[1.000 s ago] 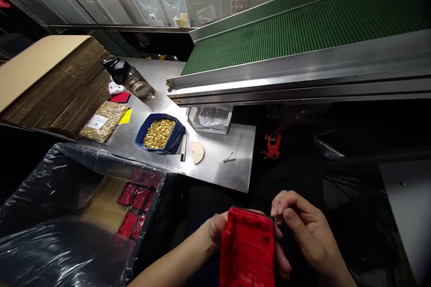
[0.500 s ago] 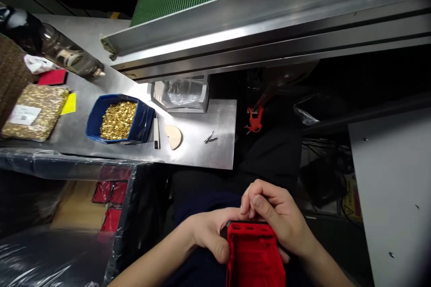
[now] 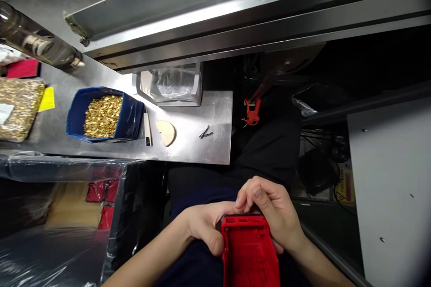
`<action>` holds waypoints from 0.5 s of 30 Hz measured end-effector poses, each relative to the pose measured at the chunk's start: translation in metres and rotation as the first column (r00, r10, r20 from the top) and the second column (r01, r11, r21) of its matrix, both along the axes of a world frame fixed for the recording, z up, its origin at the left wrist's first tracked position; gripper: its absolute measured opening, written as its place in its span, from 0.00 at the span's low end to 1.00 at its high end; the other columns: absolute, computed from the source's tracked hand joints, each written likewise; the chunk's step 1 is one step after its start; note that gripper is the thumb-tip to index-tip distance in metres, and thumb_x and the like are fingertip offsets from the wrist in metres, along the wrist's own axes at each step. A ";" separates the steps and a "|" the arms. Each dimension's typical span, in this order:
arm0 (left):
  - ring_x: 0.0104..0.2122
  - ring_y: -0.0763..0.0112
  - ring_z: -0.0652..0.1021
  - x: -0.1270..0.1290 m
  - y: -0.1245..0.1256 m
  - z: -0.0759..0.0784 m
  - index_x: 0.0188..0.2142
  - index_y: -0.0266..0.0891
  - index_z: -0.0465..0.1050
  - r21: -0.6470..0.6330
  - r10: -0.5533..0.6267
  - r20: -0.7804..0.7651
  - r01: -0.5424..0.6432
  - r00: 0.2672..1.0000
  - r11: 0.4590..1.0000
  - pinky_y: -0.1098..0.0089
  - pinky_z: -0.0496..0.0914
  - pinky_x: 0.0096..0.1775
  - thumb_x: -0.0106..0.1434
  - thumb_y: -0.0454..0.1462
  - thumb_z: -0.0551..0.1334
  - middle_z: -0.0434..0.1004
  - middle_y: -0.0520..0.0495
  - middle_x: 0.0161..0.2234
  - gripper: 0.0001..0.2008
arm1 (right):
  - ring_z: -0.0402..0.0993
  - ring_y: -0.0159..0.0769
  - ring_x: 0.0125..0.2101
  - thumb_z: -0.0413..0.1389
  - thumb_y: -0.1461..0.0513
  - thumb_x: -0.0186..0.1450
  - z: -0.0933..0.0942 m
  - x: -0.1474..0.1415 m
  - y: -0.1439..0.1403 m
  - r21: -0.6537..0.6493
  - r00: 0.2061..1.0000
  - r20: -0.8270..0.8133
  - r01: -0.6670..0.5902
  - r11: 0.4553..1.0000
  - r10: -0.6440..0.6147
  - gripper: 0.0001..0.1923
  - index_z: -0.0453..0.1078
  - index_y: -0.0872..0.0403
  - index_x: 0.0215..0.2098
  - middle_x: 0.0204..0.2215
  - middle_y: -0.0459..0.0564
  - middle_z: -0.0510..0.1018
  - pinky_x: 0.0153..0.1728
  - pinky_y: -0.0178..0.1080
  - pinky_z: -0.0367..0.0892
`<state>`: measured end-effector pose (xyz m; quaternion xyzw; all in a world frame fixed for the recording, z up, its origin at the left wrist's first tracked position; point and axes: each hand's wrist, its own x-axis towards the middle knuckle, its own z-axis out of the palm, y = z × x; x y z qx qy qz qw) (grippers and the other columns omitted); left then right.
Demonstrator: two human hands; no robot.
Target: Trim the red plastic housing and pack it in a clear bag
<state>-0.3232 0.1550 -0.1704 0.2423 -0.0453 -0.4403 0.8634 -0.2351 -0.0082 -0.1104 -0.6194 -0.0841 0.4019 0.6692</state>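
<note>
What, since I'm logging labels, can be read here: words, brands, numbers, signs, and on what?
No words or numbers are legible.
Yellow sign: a warning triangle shows; its lettering is too small and blurred.
White label on the bag of gold-coloured pieces: partly out of frame, too blurred.
Yellow slip: any print is too faint.

Not really making out any words here, tbh. A yellow sticker near the cables is showing a warning triangle with blurry lettering, and a white label is sitting on the clear bag, too fuzzy to read.
</note>
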 end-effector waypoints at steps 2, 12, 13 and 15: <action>0.53 0.34 0.79 0.002 0.000 0.001 0.57 0.29 0.73 -0.007 0.001 0.004 -0.001 1.000 1.000 0.48 0.73 0.54 0.41 0.64 0.75 0.81 0.31 0.48 0.53 | 0.73 0.34 0.27 0.52 0.49 0.75 0.000 0.001 0.000 0.014 1.000 0.001 -0.020 1.000 0.020 0.23 0.70 0.53 0.27 0.26 0.48 0.77 0.31 0.36 0.66; 0.59 0.33 0.75 0.005 -0.002 0.002 0.62 0.31 0.67 -0.110 0.074 -0.018 -0.076 0.997 0.991 0.46 0.70 0.58 0.45 0.59 0.77 0.78 0.29 0.54 0.53 | 0.72 0.34 0.27 0.51 0.50 0.75 -0.003 0.001 0.000 -0.031 0.999 0.038 0.031 0.999 -0.030 0.23 0.69 0.53 0.26 0.25 0.48 0.76 0.30 0.37 0.65; 0.58 0.34 0.76 0.004 -0.002 0.002 0.62 0.30 0.68 -0.104 0.076 -0.015 -0.078 0.997 0.992 0.47 0.70 0.58 0.45 0.59 0.77 0.78 0.29 0.53 0.52 | 0.74 0.35 0.28 0.51 0.50 0.75 -0.003 0.001 0.000 -0.020 0.999 0.037 0.015 1.000 -0.014 0.23 0.70 0.53 0.26 0.26 0.49 0.78 0.31 0.37 0.66; 0.55 0.36 0.78 0.003 -0.002 0.000 0.62 0.31 0.68 -0.077 0.083 -0.020 -0.084 0.996 0.993 0.48 0.73 0.55 0.44 0.59 0.77 0.79 0.30 0.52 0.53 | 0.72 0.34 0.26 0.52 0.50 0.75 -0.004 0.001 -0.001 -0.040 0.997 0.072 0.014 0.999 -0.011 0.24 0.69 0.53 0.25 0.24 0.48 0.76 0.30 0.37 0.65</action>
